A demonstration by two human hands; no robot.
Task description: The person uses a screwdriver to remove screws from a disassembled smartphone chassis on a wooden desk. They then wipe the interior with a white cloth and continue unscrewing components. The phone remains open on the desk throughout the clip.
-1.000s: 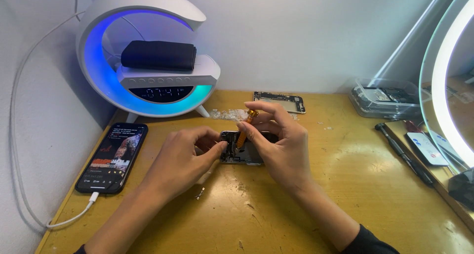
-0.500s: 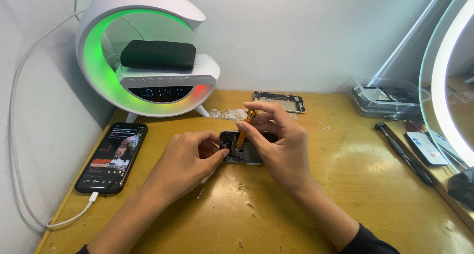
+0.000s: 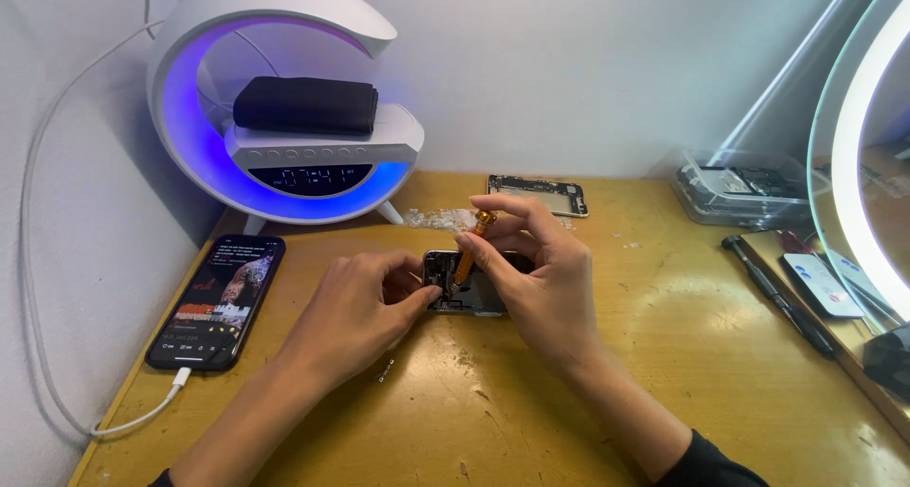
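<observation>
Just right of the charging black phone (image 3: 220, 300), the left hand (image 3: 365, 309) is pinching the opened phone body (image 3: 464, 286), lying crosswise on the wooden desk (image 3: 607, 383), while the right hand (image 3: 540, 279) is pinching an orange screwdriver (image 3: 469, 250), tip down-left, handle tilting up-right.

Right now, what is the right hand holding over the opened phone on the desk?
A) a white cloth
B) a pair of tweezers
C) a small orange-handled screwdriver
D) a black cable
C: the right hand pinches a small orange-handled screwdriver, tip down into the opened phone that the left hand steadies.
</observation>
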